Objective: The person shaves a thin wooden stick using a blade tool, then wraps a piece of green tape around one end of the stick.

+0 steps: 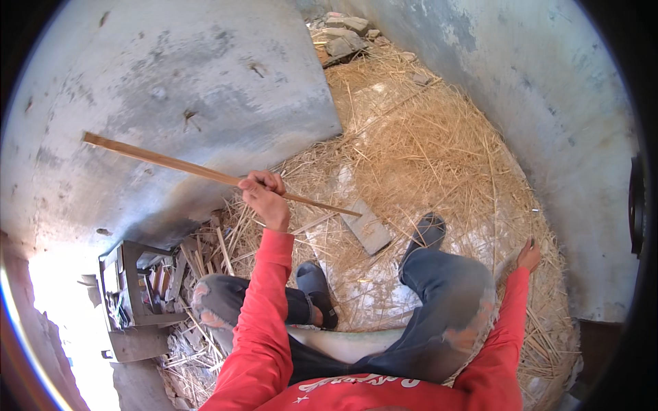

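My left hand [266, 195] is closed around a long, thin bamboo strip [157, 159], held slantwise in front of me. Its wider end reaches up to the far left, before the wall. The narrow end meets or hangs just over a flat grey block [369, 229] on the floor between my feet; which of the two, I cannot tell. Low at my right side, beyond my knee, my right hand [528, 257] is closed beside the straw. A small dark tip shows at its fingers, but I cannot make out what it is.
Straw and thin shavings [425, 147] cover much of the floor. Weathered grey walls [171, 75] stand on the left and right. Broken bricks [346, 41] lie at the far end. To my left is a dark wooden frame [137, 301] beside loose sticks. My sandalled feet [428, 233] flank the block.
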Available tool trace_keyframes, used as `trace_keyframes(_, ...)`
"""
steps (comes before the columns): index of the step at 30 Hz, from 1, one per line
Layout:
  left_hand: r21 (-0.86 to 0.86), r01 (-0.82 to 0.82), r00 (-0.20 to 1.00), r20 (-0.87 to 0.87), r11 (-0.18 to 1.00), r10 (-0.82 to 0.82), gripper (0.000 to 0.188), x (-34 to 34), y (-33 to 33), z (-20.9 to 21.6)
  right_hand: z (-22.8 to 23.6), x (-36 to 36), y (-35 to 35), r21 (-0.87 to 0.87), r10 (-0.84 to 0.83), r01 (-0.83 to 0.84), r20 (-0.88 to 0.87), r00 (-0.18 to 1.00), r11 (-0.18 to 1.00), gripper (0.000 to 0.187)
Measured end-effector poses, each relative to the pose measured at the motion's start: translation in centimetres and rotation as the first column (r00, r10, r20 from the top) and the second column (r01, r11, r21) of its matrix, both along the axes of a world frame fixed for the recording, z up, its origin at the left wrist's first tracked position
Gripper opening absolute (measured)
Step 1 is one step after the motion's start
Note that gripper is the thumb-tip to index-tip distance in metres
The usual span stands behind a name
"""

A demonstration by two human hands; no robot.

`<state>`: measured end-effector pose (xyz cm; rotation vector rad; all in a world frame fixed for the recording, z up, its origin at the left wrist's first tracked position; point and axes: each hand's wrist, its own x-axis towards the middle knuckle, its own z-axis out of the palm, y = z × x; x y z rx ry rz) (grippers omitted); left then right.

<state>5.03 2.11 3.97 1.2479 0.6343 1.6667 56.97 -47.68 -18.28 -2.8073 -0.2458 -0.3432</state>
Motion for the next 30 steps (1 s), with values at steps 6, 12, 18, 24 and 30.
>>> trace_keyframes(6, 0.048, -0.223, 0.814, -0.54, 0.974, 0.213, 0.051, -7.3, -2.4, -0.4, 17.6, -4.1, 10.0, -0.054, 0.238, -0.253, 0.567, 0.789, 0.966, 0.045)
trace_keyframes(12, -0.217, 0.118, 0.987, -0.081, 0.969, -0.139, 0.051, -12.4, -9.9, 8.6, 34.5, -19.9, 19.3, 0.809, 0.791, -0.531, 0.145, 0.595, 0.252, 0.031)
trace_keyframes(18, 0.1, 0.328, 0.892, 0.293, 0.939, -0.343, 0.057, -11.8, -17.8, 14.8, 40.6, -37.9, 23.0, 0.941, 0.933, -0.159, -0.324, -0.155, 0.3, 0.033)
trace_keyframes(24, 0.057, 0.539, 0.801, 0.275, 0.841, -0.532, 0.06, -10.5, -22.0, 13.9, 41.0, -42.7, 26.2, 0.997, 0.995, 0.063, -0.044, -0.094, 0.05, 0.028)
trace_keyframes(30, -0.218, 0.74, 0.663, 0.391, 0.636, -0.638, 0.067, -9.7, -24.3, 11.7, 41.5, -42.3, 30.0, 0.996, 0.995, 0.083, -0.006, -0.1, 0.015, 0.025)
